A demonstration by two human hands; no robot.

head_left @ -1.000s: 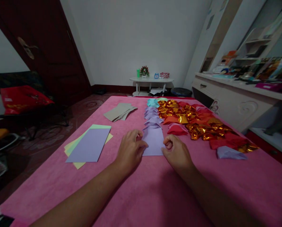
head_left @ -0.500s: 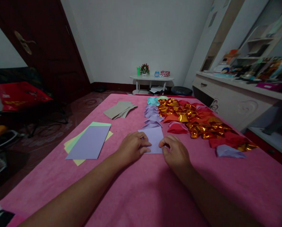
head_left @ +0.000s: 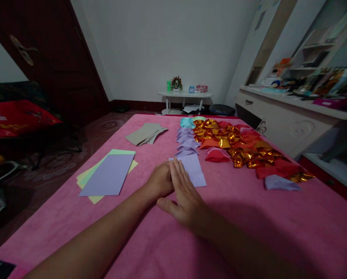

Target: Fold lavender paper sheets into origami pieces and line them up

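A sheet of light purple paper [head_left: 195,170] lies on the pink cloth in front of me, turned slightly askew. My left hand [head_left: 161,180] is curled at its left edge, with the fingertips hidden behind my other hand. Over that edge, my right hand [head_left: 186,197] lies flat, fingers stretched together and thumb apart, touching my left hand. Just beyond the sheet runs a row of folded purple paper pieces [head_left: 187,145]. Left of my hands rests a stack of purple [head_left: 109,174], green and yellow sheets.
Grey paper pieces [head_left: 145,133] lie fanned at the back left of the pink-covered table [head_left: 150,240]. Gold foil [head_left: 216,133] and red folded pieces [head_left: 216,155] fill the right side, with one purple folded piece [head_left: 280,183] nearer. A cluttered dresser [head_left: 292,112] stands at the right.
My right hand has moved left from the paper's right edge onto its left side, and its fingers have straightened. The paper has turned slightly. The view has shifted a little.
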